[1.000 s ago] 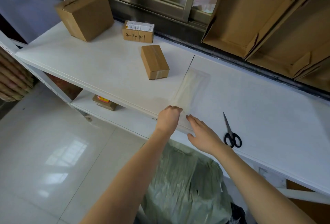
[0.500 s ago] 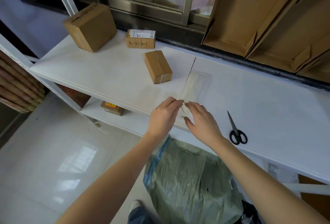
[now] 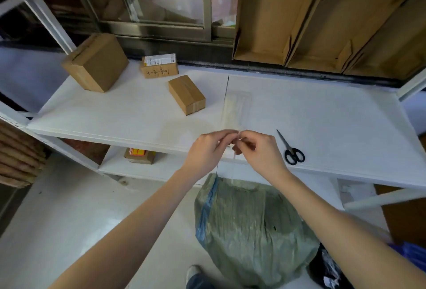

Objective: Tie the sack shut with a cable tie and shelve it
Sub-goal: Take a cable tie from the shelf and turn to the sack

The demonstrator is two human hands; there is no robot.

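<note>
A green woven sack [image 3: 251,226] with a blue stripe stands on the floor below the white shelf [image 3: 334,132]. A clear packet of cable ties [image 3: 236,110] lies flat on the shelf near its front edge. My left hand [image 3: 205,150] and my right hand [image 3: 258,150] meet just in front of the packet, fingertips pinched together on a thin pale cable tie [image 3: 234,155] that hangs down between them. Both hands hover above the sack's top.
Black-handled scissors [image 3: 291,149] lie on the shelf right of my hands. Three cardboard boxes [image 3: 186,94] sit on the shelf's left half, one more on the lower shelf [image 3: 139,155]. Flattened cartons [image 3: 322,17] lean at the back right.
My hands have lifted off the packet's near end and drawn back toward me, now pinching a single cable tie between them. The packet stays on the shelf.
</note>
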